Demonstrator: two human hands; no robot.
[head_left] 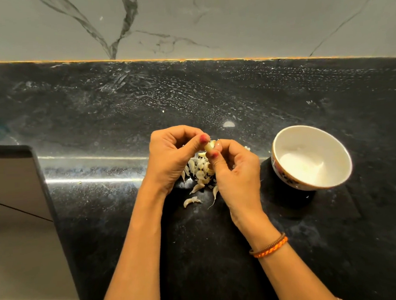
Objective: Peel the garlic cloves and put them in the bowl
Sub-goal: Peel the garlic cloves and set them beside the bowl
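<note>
**A:** What are my hands doing?

**B:** Speaking as you: my left hand (pixel 169 156) and right hand (pixel 235 170) meet in front of me, fingers curled. Together they pinch one garlic clove (pixel 209 146) between thumbs and fingertips, holding it just above the black worktop (pixel 211 96). My nails carry red polish, and a braided orange band (pixel 268 247) circles my right wrist.

**A:** Where is the rest of the garlic?

**B:** Directly beneath my hands lies a loose pile of cloves and papery skins (pixel 200 173), with a few pieces scattered nearer my body.

**A:** And the bowl?

**B:** A white bowl (pixel 311 157) with a patterned outside stands on the worktop just to the right of my right hand, not touching it. Something pale lies in it; I cannot tell what. Beyond my hands, the worktop ends at a grey veined wall (pixel 182 21).
</note>
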